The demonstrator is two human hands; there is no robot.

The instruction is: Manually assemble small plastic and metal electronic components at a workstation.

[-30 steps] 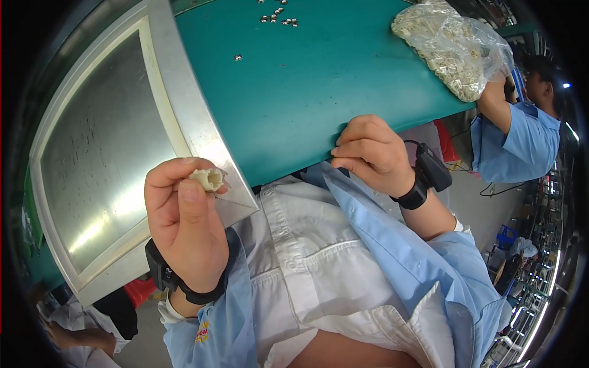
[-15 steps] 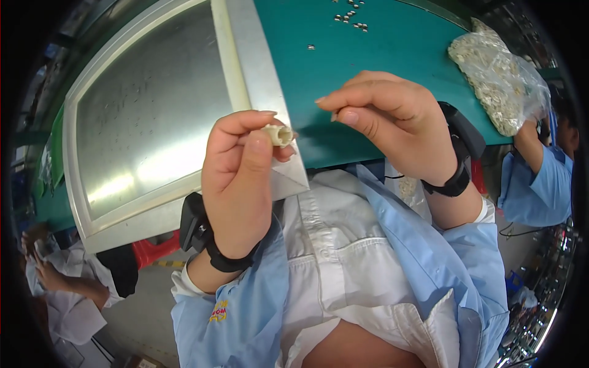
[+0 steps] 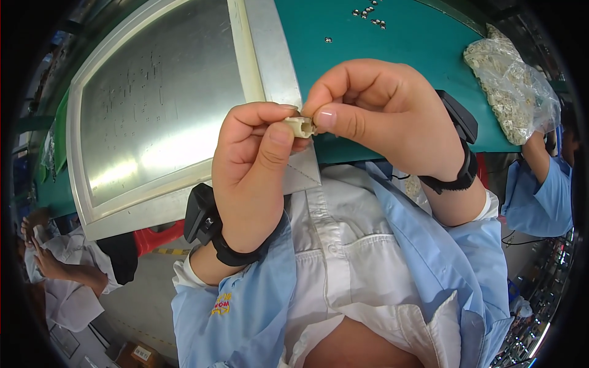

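My left hand (image 3: 254,175) holds a small cream plastic part (image 3: 300,126) between thumb and forefinger, raised in front of my chest. My right hand (image 3: 374,113) meets it from the right, its thumb and forefinger pinched at the part's end; anything held between those fingertips is too small to see. Both wrists wear black bands. Behind the hands lies a green table (image 3: 399,37) with a large metal framed plate (image 3: 159,104) on its left side.
Several tiny metal pieces (image 3: 368,13) lie scattered at the far side of the green table. A clear bag of pale small parts (image 3: 509,92) rests at the right. Another person's blue sleeve (image 3: 540,196) is at the right edge; a person's arm (image 3: 55,270) shows at the lower left.
My right hand has come up from the table edge to meet the left hand at the cream part. Both hands have risen closer to the camera.
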